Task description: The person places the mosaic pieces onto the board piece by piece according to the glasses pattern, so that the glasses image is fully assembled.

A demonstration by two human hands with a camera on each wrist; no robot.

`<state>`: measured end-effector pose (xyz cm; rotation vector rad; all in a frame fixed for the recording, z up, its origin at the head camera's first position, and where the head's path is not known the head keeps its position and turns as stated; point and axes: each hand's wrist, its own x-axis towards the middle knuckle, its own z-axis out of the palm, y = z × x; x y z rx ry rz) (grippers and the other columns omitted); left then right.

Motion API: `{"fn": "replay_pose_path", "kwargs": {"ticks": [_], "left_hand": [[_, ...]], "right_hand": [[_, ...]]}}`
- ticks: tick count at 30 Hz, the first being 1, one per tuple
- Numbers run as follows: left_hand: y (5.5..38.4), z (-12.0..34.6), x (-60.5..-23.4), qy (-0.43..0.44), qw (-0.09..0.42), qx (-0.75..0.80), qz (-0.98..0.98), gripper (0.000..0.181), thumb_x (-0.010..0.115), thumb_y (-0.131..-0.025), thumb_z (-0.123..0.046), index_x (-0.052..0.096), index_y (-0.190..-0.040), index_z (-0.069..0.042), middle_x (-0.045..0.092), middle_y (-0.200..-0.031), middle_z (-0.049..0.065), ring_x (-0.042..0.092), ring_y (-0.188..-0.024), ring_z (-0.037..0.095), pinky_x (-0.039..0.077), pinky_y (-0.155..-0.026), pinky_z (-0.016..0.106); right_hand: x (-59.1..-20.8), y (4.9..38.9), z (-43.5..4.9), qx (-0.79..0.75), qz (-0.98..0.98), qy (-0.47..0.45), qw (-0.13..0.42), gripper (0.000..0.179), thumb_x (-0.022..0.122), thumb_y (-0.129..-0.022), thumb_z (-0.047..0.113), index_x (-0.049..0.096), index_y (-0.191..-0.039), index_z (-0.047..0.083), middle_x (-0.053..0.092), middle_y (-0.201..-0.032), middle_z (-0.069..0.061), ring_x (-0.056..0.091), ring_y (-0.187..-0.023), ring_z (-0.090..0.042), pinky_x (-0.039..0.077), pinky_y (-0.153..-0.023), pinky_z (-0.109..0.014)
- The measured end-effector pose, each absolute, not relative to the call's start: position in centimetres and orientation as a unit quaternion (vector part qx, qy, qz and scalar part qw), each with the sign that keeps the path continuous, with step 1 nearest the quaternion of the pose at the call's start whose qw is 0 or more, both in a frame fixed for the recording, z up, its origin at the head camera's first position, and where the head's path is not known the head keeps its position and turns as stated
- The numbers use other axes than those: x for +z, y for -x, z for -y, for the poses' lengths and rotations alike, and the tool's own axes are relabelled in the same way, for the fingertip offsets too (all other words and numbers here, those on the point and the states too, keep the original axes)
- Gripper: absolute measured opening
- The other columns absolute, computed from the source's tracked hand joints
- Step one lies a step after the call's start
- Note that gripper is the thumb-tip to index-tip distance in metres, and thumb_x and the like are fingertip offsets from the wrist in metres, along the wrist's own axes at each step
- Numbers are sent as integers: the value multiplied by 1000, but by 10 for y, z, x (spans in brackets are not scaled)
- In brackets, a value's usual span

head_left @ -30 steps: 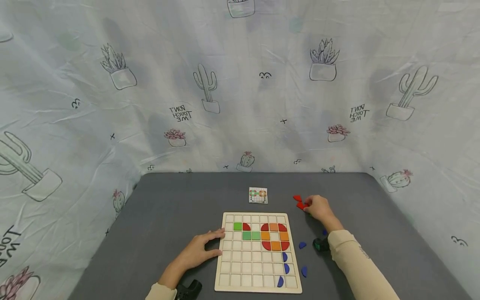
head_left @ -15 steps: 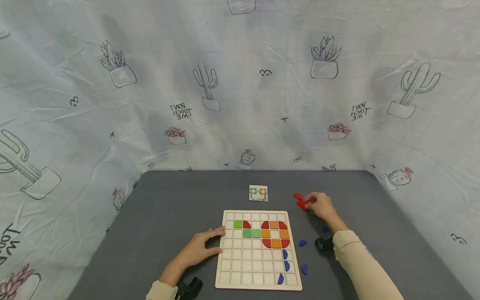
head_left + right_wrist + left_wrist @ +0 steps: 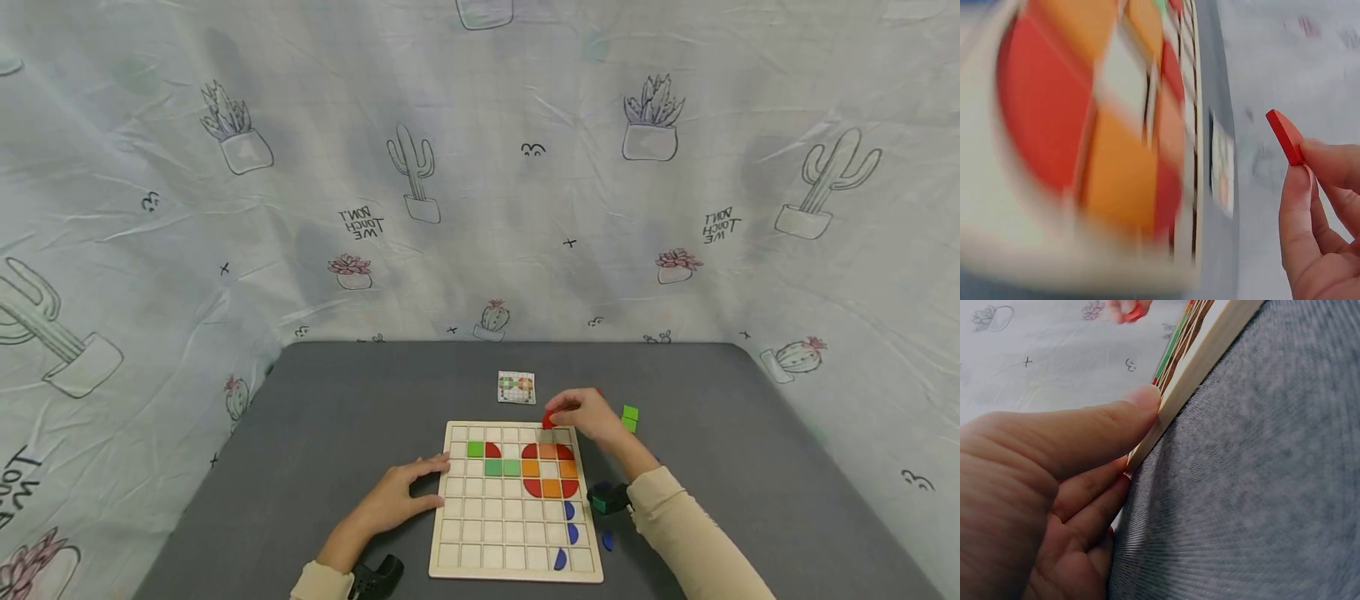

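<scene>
My right hand [image 3: 588, 412] pinches a red quarter-circle piece [image 3: 1286, 137] between thumb and fingertips, above the far right of the wooden grid board [image 3: 491, 533]. My left hand [image 3: 393, 498] rests at the board's left edge. In the left wrist view its thumb [image 3: 1104, 431] and fingers touch the wooden side. Set in the board are a bright green square [image 3: 476, 449], paler green squares [image 3: 512, 467], a lone red quarter-circle [image 3: 492, 451], and a ring of red and orange pieces [image 3: 551, 489] at the upper right. Blue half-circles [image 3: 572, 533] lie on its lower right squares.
A small pattern card [image 3: 517, 387] lies beyond the board on the grey table [image 3: 375, 383]. Green squares [image 3: 630, 418] lie right of the right hand, and a blue half-circle [image 3: 607, 542] beside the board. A patterned cloth [image 3: 480, 183] hangs behind.
My right hand has picked up a red piece from the loose pieces and carried it left over the board's far edge, uncovering the green squares. The left hand has stayed put.
</scene>
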<state>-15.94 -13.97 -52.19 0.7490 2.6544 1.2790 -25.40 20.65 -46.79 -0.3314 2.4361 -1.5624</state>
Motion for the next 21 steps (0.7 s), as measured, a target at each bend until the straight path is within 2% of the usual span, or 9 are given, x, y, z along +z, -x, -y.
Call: {"fn": "replay_pose_path", "kwargs": {"ticks": [6,11,16,21], "left_hand": [[160,140,-523,-249,49,418,-872,54,71,-83,-35,59,-130,-11,50,-142,6,44,-132,31,29,-114,54],[160,140,-526,-249,60,420,-871,54,69,-84,-39,58,-131,-15,49,-142,4,43,-133,31,27,-114,56],[160,141,-526,-247,60,422,-870,53,69,-84,-39,58,-131,-15,50,-142,4,43,-133,30,26,-114,56],[160,141,-525,-246,59,425,-869,54,69,-84,-39,59,-130,-13,50,-142,4,44,-133,30,27,-115,54]], "right_hand": [[-471,245,-156,-537,-818,147,145,9,69,-85,5,70,-92,1,67,-87,-7,58,-76,-18,57,-69,-36],[-479,243,-126,-518,-823,178,150,6,70,-84,5,71,-90,3,67,-84,-4,59,-73,-13,56,-66,-26],[-482,244,-103,-503,-833,181,146,6,70,-83,5,71,-89,5,67,-83,-3,58,-72,-13,55,-66,-24],[-484,244,-87,-498,-836,169,155,5,71,-81,3,70,-87,4,66,-80,-4,56,-69,-13,52,-61,-23]]}}
